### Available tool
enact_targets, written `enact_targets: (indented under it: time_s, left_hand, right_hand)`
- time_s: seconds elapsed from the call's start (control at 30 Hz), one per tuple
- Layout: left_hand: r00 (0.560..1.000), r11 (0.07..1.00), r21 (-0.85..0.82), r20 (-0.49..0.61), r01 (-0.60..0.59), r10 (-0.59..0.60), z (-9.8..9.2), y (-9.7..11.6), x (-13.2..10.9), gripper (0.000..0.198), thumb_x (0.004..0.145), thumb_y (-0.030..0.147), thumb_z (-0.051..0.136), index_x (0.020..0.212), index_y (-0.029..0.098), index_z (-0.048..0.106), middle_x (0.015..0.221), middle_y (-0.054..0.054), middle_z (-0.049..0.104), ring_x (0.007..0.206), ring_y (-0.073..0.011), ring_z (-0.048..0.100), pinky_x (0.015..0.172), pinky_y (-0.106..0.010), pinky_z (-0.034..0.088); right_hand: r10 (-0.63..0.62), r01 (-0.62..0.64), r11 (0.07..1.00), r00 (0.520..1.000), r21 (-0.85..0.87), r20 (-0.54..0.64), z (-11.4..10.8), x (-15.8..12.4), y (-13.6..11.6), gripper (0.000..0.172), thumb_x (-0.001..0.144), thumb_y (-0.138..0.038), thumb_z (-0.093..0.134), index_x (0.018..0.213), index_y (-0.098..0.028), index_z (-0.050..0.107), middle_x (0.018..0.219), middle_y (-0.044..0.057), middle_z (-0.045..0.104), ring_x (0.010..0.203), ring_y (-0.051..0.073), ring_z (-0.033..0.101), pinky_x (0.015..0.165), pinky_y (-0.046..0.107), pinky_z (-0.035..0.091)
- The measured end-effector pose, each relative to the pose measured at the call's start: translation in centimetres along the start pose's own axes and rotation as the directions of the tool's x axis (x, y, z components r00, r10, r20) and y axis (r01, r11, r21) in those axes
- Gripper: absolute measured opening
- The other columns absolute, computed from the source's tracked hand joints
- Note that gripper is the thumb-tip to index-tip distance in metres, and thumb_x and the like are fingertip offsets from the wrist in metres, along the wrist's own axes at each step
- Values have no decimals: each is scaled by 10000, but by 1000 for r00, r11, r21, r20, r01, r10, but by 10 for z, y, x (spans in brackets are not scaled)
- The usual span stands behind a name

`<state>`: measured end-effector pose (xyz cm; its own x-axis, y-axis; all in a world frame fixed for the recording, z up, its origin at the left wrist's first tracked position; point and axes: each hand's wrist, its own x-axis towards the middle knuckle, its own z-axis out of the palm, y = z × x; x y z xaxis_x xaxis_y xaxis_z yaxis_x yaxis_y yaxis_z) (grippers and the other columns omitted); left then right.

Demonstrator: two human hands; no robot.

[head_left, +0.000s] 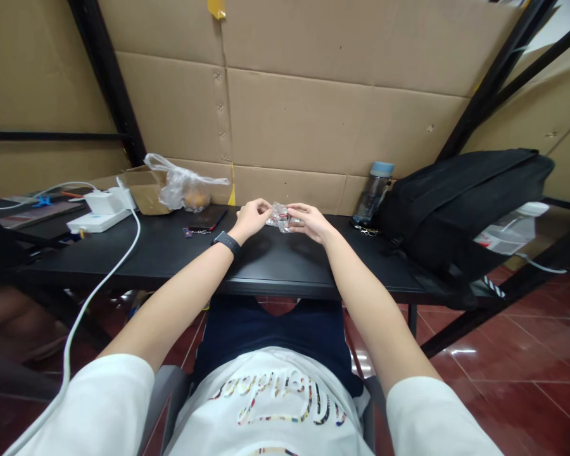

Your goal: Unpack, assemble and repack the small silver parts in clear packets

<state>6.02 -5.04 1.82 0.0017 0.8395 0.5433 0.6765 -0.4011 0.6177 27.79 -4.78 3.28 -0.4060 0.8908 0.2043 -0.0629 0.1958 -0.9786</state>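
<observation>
Left hand (pixel 251 219) and right hand (pixel 310 222), fingertips tight on clear packet (pixel 280 219), perhaps plastic

Flat black tabletop (pixel 171 253) runs left-right, brown cardboard wall panels (pixel 313 107) directly behind it. Centre, near the back edge: left hand (pixel 251 218) and right hand (pixel 308 221) meet, both pinching 1 small clear crinkled plastic packet (pixel 280 218) between them. Left of the left hand: flat black smartphone (pixel 208 219) on the top, small metal keychain (pixel 194 232) just in front. Further left, at the back: clear plastic bag (pixel 183 187) against open brown cardboard box (pixel 145 190). Left of that: white square charger block (pixel 102 202) on long white power strip (pixel 97 221); thick white cable (pixel 99 285) drops off the front edge. Right of the right hand: clear blue-capped plastic bottle (pixel 373 193) upright at the wall, metal key bunch (pixel 367 230) in front, big black fabric backpack (pixel 456 209) just beside, on the right end.
</observation>
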Motion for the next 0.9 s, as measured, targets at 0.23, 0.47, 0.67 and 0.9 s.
enact_targets:
  time_s: [0.23, 0.47, 0.67, 0.9]
  left_hand:
    - [997, 939, 336, 46, -69, 57, 3, -13, 8, 440, 864, 298, 560, 1302, 274, 528, 1339, -108, 607, 1253, -316, 515, 980, -475, 385]
    - [946, 863, 422, 277, -278, 170, 21, -14, 20, 598, 926, 282, 461, 1512, 292, 342, 1578, -98, 393, 1400, -339, 349, 1074, -556, 299]
    - [937, 792, 507, 253, -340, 240, 21, -14, 24, 502, 930, 255, 492, 1432, 252, 472, 1397, -147, 536, 1263, -352, 451, 1017, -528, 326]
    - [923, 755, 532, 190, -383, 335, 21, -10, 21, 206, 945, 257, 496, 1024, 207, 680, 1188, -140, 629, 1185, -321, 493, 993, -504, 312]
  right_hand:
    - [-229, 48, 902, 895, -429, -383, -37, 17, 16, 390, 746, -257, 783, 1112, -201, 657, 970, 39, 665, 726, 137, 656, 650, 315, 630]
    - [-225, -17, 864, 882, -504, -414, -46, 20, 21, 429, 672, -245, 798, 1082, -197, 685, 939, 40, 684, 685, 141, 642, 607, 311, 624]
    - [-201, -38, 862, 889, -505, -411, -41, 18, 17, 417, 684, -249, 784, 1084, -199, 677, 927, 35, 681, 625, 125, 635, 569, 284, 603]
    - [-200, -47, 837, 902, -546, -383, -42, 18, 16, 397, 698, -249, 768, 1084, -205, 685, 921, 34, 694, 642, 131, 628, 588, 289, 582]
